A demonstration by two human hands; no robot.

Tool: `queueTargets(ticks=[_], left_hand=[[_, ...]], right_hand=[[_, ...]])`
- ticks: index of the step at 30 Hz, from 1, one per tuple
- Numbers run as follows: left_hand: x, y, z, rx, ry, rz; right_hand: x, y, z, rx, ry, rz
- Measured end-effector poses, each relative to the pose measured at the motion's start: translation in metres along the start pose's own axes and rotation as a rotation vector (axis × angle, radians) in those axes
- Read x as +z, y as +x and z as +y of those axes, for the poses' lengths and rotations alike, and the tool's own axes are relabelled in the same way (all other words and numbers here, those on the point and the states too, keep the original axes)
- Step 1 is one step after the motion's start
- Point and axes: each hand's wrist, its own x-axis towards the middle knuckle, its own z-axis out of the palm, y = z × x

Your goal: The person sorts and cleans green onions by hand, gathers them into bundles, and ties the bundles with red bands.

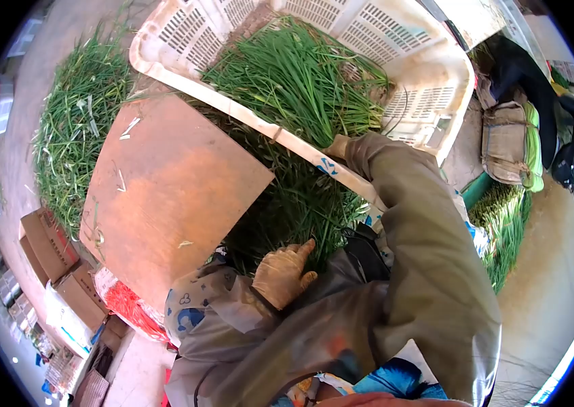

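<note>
A white plastic basket (266,125) with slotted walls holds a bunch of long green leafy stalks (294,74). My right hand (338,146) is at the near rim, beside the lower ends of those stalks; its fingers are mostly hidden by the rim and the sleeve. Low in the middle, my left hand (283,275), in a pale glove, has thumb and forefinger apart and holds nothing visible. It is next to a dark heap of green stalks (300,203) below the basket. A brown board (171,183) lies to the left, with a few leaf scraps on it.
More green stalks (83,115) are piled on the floor at the left. Cardboard boxes (49,244) and red strings (134,305) lie at the lower left. At the right are a bundled sack (505,139) and another stack of greens (504,220).
</note>
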Motion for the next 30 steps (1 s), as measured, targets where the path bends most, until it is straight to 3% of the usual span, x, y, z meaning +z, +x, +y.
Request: queueTargets(ticks=[2,4,6,8,9,11,12,14,15,19,21,22,25,26,27,30], left_hand=[[0.004,-0.001,0.000,0.009,0.008,0.030],[0.001,0.000,-0.001,0.013,0.001,0.044],[-0.001,0.000,0.000,0.028,-0.005,0.053],[0.001,-0.002,-0.001,0.042,0.018,0.087],[-0.001,-0.002,-0.001,0.045,0.022,0.098],[-0.003,-0.004,0.000,0.033,0.062,0.077],[0.001,-0.005,-0.004,0.052,0.087,0.122],[-0.002,-0.005,-0.004,0.000,0.111,0.122],[-0.003,-0.007,-0.005,-0.023,0.111,0.122],[0.004,-0.008,-0.014,0.007,0.098,0.212],[0.005,-0.006,-0.014,0.017,0.106,0.214],[0.005,-0.006,-0.014,0.074,0.030,0.257],[-0.002,-0.010,0.010,0.184,-0.016,0.477],[-0.007,-0.016,0.032,0.247,0.056,0.629],[-0.011,-0.017,0.052,0.315,0.124,0.783],[0.004,-0.010,0.090,0.482,0.536,0.802]], right_hand=[[0.002,0.022,0.010,-0.004,0.052,-0.041],[0.002,0.040,0.023,-0.463,-0.213,-0.058],[-0.018,-0.003,0.022,-0.667,-0.281,-0.064],[-0.035,-0.063,-0.004,-0.174,0.067,-0.135],[-0.022,-0.046,0.009,-0.049,0.071,-0.010],[-0.036,-0.143,-0.029,-0.005,0.054,0.177],[-0.034,-0.144,-0.018,-0.008,0.047,0.189],[-0.031,-0.139,0.017,-0.344,0.458,0.123],[-0.039,-0.163,0.018,-0.478,0.461,0.153],[-0.057,-0.261,0.022,-0.422,1.035,0.026],[-0.039,-0.288,0.024,-0.584,1.145,0.070],[-0.038,-0.284,0.038,-0.546,0.977,0.027],[-0.007,-0.308,0.038,-0.730,1.021,-0.036],[0.007,-0.325,0.030,-0.736,1.049,0.014],[0.008,-0.333,0.029,-0.632,0.924,-0.080],[0.045,-0.317,0.020,-0.742,0.725,-0.172]])
